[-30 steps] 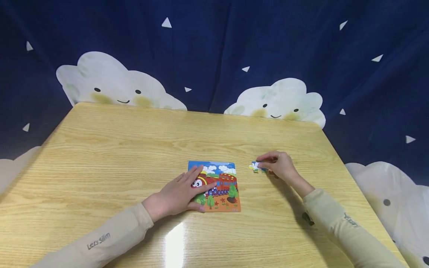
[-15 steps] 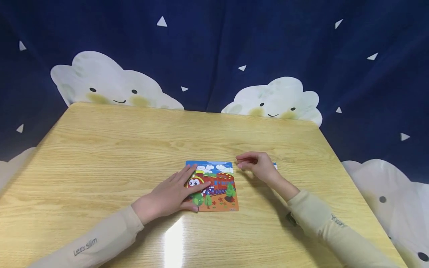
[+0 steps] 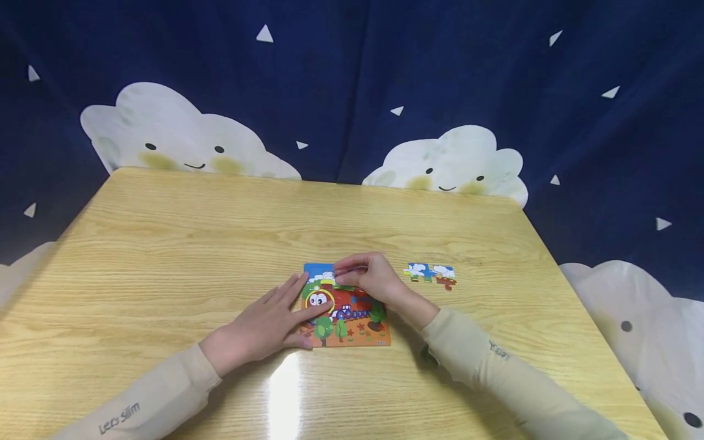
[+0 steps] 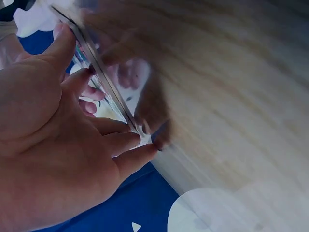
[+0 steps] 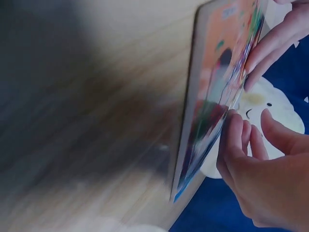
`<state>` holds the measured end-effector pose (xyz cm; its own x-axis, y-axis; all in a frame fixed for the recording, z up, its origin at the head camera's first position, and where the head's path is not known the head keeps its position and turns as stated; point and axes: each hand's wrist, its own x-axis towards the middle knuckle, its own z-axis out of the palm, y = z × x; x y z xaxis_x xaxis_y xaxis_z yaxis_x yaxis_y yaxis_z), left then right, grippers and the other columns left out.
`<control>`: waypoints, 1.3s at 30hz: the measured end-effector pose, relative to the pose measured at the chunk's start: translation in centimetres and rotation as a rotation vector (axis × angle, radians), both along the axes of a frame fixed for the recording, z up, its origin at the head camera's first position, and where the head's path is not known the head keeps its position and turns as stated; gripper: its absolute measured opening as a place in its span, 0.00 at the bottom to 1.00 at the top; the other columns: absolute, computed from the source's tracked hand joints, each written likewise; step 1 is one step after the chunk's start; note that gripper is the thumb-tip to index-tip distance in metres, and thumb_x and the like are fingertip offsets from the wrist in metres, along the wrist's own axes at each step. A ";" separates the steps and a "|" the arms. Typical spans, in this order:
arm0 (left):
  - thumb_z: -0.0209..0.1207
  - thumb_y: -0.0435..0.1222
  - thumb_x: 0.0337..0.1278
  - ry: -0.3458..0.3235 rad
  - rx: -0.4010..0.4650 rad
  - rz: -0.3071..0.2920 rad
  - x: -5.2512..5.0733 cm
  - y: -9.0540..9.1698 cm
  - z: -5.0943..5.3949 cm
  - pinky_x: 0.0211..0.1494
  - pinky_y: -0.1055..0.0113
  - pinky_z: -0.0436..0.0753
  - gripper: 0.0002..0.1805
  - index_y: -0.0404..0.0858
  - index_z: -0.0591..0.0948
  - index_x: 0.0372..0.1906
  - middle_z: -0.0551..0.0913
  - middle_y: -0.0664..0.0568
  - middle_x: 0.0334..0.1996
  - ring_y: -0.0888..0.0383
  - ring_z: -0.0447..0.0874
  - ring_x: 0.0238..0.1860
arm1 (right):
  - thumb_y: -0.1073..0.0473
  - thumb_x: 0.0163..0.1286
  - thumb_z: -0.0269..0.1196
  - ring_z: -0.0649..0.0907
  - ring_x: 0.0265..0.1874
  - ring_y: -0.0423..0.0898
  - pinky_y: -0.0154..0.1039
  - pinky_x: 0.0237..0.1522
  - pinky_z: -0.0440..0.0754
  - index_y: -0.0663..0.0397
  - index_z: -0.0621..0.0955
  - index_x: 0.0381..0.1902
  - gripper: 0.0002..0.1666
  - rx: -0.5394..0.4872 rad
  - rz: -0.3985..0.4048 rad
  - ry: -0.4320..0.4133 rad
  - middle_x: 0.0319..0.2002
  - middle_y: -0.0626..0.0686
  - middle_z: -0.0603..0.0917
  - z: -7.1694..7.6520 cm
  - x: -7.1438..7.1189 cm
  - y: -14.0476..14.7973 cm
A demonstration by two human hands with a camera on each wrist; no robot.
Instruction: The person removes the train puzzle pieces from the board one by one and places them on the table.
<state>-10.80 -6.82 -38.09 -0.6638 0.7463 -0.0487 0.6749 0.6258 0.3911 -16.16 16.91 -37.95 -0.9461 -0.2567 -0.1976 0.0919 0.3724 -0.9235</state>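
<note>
A square jigsaw puzzle [image 3: 354, 336] with a red cartoon train lies flat on the table. My left hand [image 3: 255, 330] rests on its left side with fingers spread, the index finger reaching over the train's face. The left wrist view shows that hand [image 4: 63, 135] along the board's edge. My right hand [image 3: 374, 280] is over the upper part of the picture, its fingertips at the sky area and hiding some of it. In the right wrist view, the right hand's fingers [image 5: 234, 133] touch the puzzle surface, and the thumb stands apart from them. No loose piece shows between them.
Loose puzzle pieces [image 3: 419, 271] with clouds, blue sky and bits of red lie to the right of the board. They rest on a wooden table [image 3: 220, 244]. A dark blue curtain [image 3: 330, 79] with smiling clouds hangs behind the table.
My right hand has moved left from the loose pieces to the top of the puzzle, leaving those pieces uncovered. My left hand has slid slightly left and shows more of the train.
</note>
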 end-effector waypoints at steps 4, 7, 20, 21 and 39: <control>0.55 0.57 0.62 0.002 -0.007 -0.001 0.0 0.1 0.0 0.67 0.37 0.62 0.35 0.51 0.69 0.72 0.50 0.27 0.73 0.33 0.48 0.73 | 0.70 0.63 0.67 0.87 0.40 0.47 0.37 0.44 0.83 0.68 0.84 0.48 0.15 0.002 -0.014 0.001 0.42 0.59 0.87 -0.1 0.1 -0.9; 0.56 0.56 0.62 0.009 -0.010 0.000 0.0 0.1 0.0 0.66 0.37 0.63 0.35 0.50 0.69 0.72 0.51 0.26 0.73 0.32 0.49 0.73 | 0.71 0.62 0.68 0.87 0.39 0.46 0.36 0.44 0.83 0.67 0.84 0.48 0.16 0.008 -0.050 0.005 0.42 0.59 0.87 -0.3 0.1 -1.2; 0.56 0.56 0.62 0.018 -0.014 -0.003 -0.1 0.0 -0.2 0.66 0.37 0.63 0.34 0.51 0.70 0.72 0.51 0.27 0.73 0.33 0.50 0.73 | 0.70 0.54 0.74 0.84 0.34 0.44 0.35 0.38 0.83 0.64 0.81 0.54 0.27 0.105 -0.084 0.100 0.43 0.56 0.84 -0.9 0.2 -2.6; 0.56 0.56 0.62 0.023 -0.012 -0.004 -0.1 0.0 -0.2 0.66 0.37 0.64 0.34 0.51 0.70 0.72 0.51 0.27 0.73 0.33 0.50 0.73 | 0.69 0.54 0.74 0.83 0.33 0.44 0.34 0.37 0.82 0.64 0.82 0.53 0.26 0.142 -0.067 0.128 0.42 0.56 0.84 -1.0 0.2 -2.7; 0.57 0.55 0.62 0.040 -0.018 -0.007 0.0 0.0 0.0 0.66 0.38 0.65 0.33 0.51 0.71 0.71 0.53 0.26 0.72 0.33 0.52 0.73 | 0.67 0.55 0.74 0.79 0.24 0.38 0.29 0.27 0.76 0.59 0.83 0.45 0.19 0.355 0.007 0.334 0.29 0.49 0.82 -0.9 0.1 -3.3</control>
